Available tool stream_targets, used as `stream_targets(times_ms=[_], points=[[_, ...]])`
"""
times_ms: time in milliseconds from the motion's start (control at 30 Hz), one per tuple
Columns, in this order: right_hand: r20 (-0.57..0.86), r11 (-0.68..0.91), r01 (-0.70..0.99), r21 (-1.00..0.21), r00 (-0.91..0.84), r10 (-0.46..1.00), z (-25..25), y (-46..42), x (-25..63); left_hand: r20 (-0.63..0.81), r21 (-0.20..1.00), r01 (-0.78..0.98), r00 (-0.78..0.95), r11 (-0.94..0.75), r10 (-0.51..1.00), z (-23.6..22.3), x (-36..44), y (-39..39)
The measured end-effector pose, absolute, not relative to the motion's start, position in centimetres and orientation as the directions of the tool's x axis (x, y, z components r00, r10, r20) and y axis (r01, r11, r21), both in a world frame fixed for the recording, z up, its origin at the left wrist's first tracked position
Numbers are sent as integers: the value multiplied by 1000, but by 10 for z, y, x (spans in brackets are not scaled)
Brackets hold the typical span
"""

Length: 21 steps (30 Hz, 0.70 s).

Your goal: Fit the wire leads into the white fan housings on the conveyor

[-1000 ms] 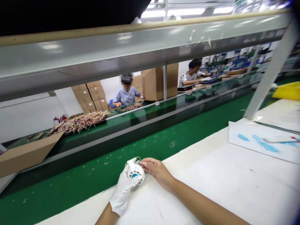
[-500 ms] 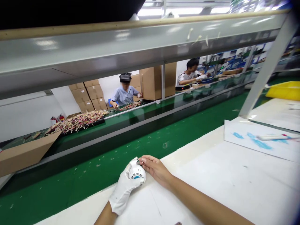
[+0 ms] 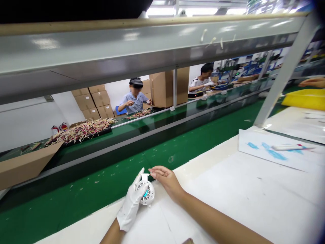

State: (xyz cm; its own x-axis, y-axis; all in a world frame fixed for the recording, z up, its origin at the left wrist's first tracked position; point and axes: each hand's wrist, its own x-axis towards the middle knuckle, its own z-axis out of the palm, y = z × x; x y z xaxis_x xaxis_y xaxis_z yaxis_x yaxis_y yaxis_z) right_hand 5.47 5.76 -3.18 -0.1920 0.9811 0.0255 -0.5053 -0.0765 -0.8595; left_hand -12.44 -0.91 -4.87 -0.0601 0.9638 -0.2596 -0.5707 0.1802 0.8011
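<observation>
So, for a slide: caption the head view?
Gloved left hand holds a white vented housing, bare right hand beside it.

Left hand [image 3: 130,208], seven o'clock: white fabric glove [image 3: 128,213]. Right hand [image 3: 166,180], ungloved; right forearm [image 3: 215,220], five o'clock, uncovered.

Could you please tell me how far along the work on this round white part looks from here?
Done: the round white grilled part already looks assembled, with a teal centre showing. In hand: the gloved left hand grips it, and the bare right hand reaches its small white tab with the fingertips. Left: hard to tell from here, though a white tube lies apart from the hands on a blue-smeared sheet.
</observation>
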Motion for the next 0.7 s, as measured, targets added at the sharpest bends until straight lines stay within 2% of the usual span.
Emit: stream_targets(times_ms=[300,467,700], points=[[100,37,-433,-900,-123,987,-33,55,50,-208,808,-503,243,306,948,-30,-102,13],[90,53,-346,-937,-92,992,-30,51,50,-197,802,-483,343,352,919,-21,-103,9],[184,163,-271,-949,-53,982,-26,46,48,-232,748,-494,432,444,872,-14,-98,9]])
